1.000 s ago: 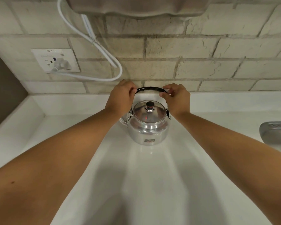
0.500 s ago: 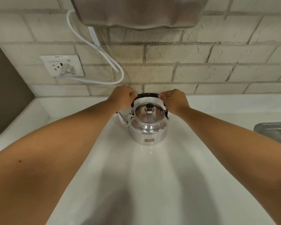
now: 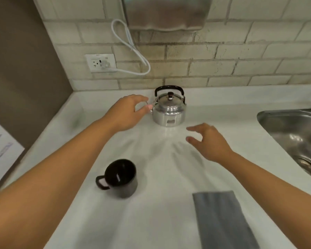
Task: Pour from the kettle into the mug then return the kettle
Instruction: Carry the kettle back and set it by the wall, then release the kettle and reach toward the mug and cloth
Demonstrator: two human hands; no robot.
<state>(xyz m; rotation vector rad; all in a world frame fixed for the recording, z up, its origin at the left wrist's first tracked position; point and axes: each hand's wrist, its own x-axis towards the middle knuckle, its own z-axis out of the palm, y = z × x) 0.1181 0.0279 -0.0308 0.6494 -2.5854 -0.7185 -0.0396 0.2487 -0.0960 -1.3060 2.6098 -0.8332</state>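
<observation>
A small silver kettle (image 3: 169, 112) with a black arched handle and a knobbed lid stands upright on the white counter (image 3: 162, 177) near the back wall. My left hand (image 3: 127, 112) hovers just left of it, fingers apart, thumb tip close to the spout side. My right hand (image 3: 207, 142) is in front and to the right of the kettle, fingers spread, holding nothing. A black mug (image 3: 121, 177) stands upright closer to me on the left, its handle pointing left.
A steel sink (image 3: 294, 135) lies at the right. A folded grey cloth (image 3: 221, 218) rests near the front right. On the brick wall hang a socket (image 3: 101, 62) with a white cable (image 3: 133, 49) and a metal appliance (image 3: 166, 13). Papers lie far left.
Both hands have let go of the kettle's handle and drawn back toward me. The view has pulled back, so the mug, cloth and sink now show.
</observation>
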